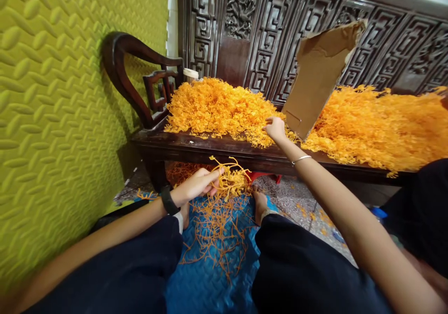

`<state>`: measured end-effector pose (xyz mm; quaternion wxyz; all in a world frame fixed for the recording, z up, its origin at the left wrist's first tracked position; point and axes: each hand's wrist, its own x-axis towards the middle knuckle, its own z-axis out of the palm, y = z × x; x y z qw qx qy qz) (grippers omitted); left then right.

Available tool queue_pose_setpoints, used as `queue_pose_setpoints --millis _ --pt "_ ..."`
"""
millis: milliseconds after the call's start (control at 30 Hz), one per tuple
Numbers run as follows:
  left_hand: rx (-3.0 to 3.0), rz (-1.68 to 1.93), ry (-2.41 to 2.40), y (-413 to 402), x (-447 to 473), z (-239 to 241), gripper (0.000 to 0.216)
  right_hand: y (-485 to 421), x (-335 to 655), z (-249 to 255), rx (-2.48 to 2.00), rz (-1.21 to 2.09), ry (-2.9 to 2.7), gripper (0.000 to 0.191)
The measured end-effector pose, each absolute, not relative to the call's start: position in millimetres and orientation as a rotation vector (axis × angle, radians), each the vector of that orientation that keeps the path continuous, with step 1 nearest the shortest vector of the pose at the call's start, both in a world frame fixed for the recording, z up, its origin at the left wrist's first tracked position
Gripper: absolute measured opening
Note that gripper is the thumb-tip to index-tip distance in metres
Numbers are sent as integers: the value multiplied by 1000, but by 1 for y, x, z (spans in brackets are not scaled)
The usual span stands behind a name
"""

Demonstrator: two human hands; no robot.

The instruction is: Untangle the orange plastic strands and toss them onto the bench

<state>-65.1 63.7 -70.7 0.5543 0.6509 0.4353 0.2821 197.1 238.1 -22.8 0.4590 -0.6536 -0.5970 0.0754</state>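
My left hand [205, 183] is closed on a bunch of orange plastic strands [233, 178], thin branching stems with small pieces clustered on them. The bunch hangs over the floor between my knees. My right hand [276, 128] reaches out to the front of a heap of small orange plastic pieces [220, 106] on a dark wooden bench [168, 139]. Its fingers are bent and look slightly apart, with nothing visible between them. Just right of that hand, an upright piece of cardboard [315, 80] stands between this heap and a second orange heap [381, 127].
Loose orange stems [220, 230] lie over a blue sheet [206, 286] between my feet. A yellow textured mat [70, 118] rises on the left. The bench has a curved armrest [115, 71] and carved back [269, 38]. Another person's dark clothing [416, 202] shows at right.
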Motion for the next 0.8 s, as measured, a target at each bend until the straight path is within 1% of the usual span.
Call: queue_pose_setpoints --millis 67,133,267,367,433,500,600,667,800 --pt "1530 672 1030 65 -67 -72 60 238 193 -21 -1561 283 -1478 32" --pt "1505 701 1022 66 -68 -74 62 230 185 -20 -1484 404 -1516 36" --pt "1443 878 969 65 -71 -73 62 187 163 -21 -1258 734 -1704 23" --pt "1420 972 963 63 -72 -69 63 140 150 -24 -875 1105 -1817 10" --pt "1403 987 978 61 -72 -67 65 111 145 -24 -663 1250 -1858 13" --pt "1391 987 989 61 -72 -66 67 91 144 -22 -617 1188 -1984 21" --pt "1430 963 1005 61 -72 -66 68 77 145 -14 -673 910 -2199 33" --pt "1511 926 1008 62 -72 -68 69 75 145 -10 -684 782 -2299 38" --pt "1642 813 975 64 -74 -74 72 70 141 -7 -665 766 -2413 46"
